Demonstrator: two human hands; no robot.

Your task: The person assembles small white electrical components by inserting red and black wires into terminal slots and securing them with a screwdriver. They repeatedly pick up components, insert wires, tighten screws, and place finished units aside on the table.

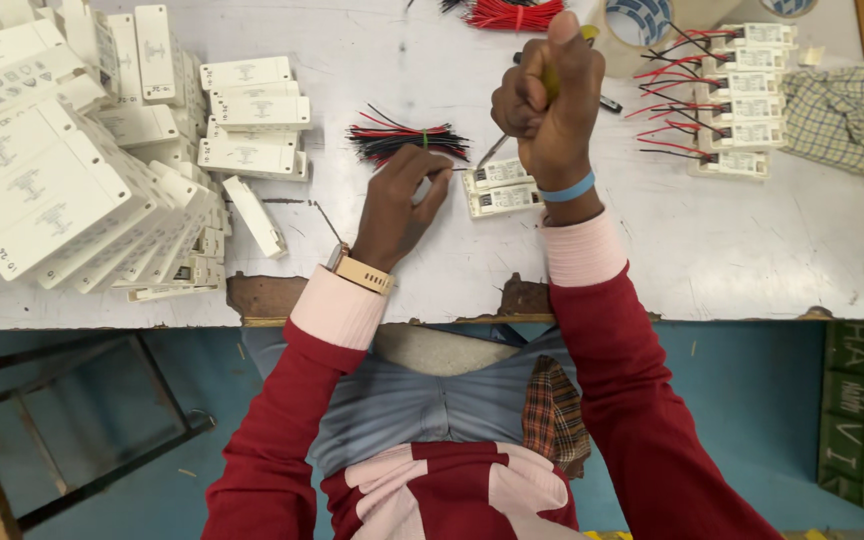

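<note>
My right hand (552, 105) grips a screwdriver (542, 95) in a closed fist, tip down on the farther of two small white modules (500, 187) at the table's (752, 240) middle. My left hand (397, 205) pinches a thin wire (457, 168) with thumb and forefinger, feeding it toward the module. Risk: the unclamped module may skid under the tip, or the wire slip free. Spare wires (407, 138) lie just beyond.
</note>
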